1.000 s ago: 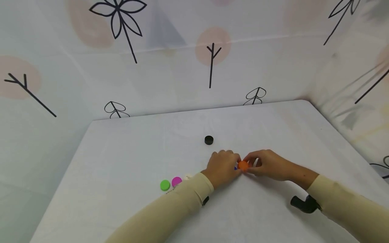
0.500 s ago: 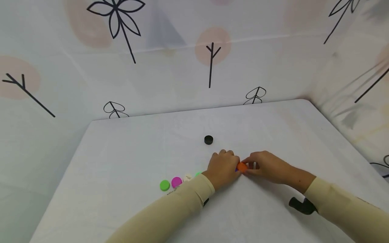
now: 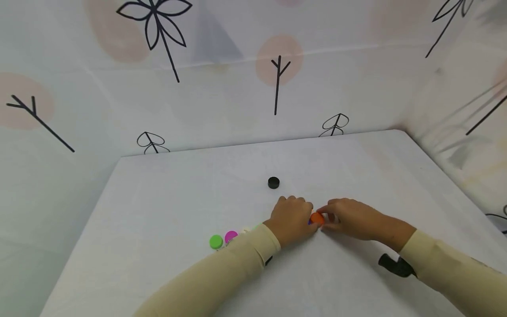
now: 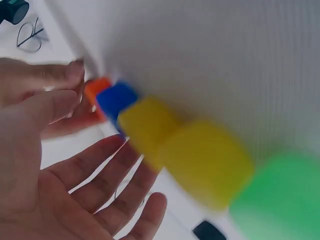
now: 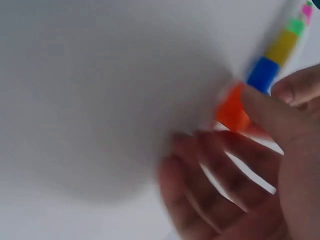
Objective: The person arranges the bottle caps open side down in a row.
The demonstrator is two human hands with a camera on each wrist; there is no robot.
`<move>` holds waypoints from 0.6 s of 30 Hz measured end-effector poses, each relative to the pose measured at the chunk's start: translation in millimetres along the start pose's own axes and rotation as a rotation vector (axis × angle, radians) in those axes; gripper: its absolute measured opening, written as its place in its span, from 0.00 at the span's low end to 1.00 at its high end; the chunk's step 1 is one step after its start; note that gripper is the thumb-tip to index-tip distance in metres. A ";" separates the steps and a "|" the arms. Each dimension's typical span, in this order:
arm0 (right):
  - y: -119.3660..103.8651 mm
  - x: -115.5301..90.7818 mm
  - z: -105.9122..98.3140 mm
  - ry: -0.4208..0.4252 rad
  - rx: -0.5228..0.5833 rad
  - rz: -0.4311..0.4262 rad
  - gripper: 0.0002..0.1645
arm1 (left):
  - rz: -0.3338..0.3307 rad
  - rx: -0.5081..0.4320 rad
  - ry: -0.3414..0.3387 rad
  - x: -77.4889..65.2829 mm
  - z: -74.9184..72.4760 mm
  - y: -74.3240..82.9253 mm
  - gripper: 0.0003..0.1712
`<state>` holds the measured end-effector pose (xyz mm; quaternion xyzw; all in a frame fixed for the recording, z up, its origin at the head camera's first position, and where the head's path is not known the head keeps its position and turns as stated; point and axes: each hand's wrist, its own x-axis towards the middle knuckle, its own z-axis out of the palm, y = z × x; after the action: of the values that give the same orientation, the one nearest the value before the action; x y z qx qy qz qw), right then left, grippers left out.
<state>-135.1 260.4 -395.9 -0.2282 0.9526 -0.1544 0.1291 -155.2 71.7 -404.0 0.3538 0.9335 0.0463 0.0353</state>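
My right hand pinches a round orange cap between thumb and fingers at the right end of a row of coloured caps. Beside it in the row sits a blue cap, followed by two yellow caps and a light green cap. Over this stretch lies my left hand; its fairly straight fingers run along the side of the row by the blue and yellow caps, thumb near the orange one. At the far left end show a green cap and a magenta cap. My left sleeve hides part of the row.
A black cap lies apart, behind my left hand on the white tabletop. Patterned cloth hangs behind the table and at both sides. A black wrist device sticks out below my right sleeve.
The orange cap has tilted and shifted slightly in my right fingers, staying at the row's end. My right hand has lowered a little; my left hand has hardly moved.
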 end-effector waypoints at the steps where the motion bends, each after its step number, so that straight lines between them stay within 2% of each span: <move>1: -0.7 0.5 -3.2 -0.032 0.001 0.008 0.22 | 0.001 0.002 -0.004 -0.8 -3.6 -2.5 0.16; 4: -3.0 4.5 -16.5 -0.135 -0.020 0.055 0.27 | -0.013 -0.003 -0.010 -3.6 -16.6 -12.3 0.20; 7: -5.9 13.7 -29.4 -0.198 -0.037 0.108 0.29 | -0.038 -0.005 -0.021 -4.9 -28.5 -25.6 0.22; 12: -13.6 34.9 -42.7 -0.210 -0.005 0.120 0.29 | -0.124 -0.046 -0.007 -2.4 -35.5 -51.1 0.20; 18: -29.1 61.1 -42.4 -0.185 0.025 0.085 0.27 | -0.224 -0.082 -0.007 1.3 -33.7 -73.0 0.19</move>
<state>-189.7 216.7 -357.4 -0.1994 0.9434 -0.1387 0.2258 -207.5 16.1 -378.7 0.2456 0.9644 0.0792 0.0578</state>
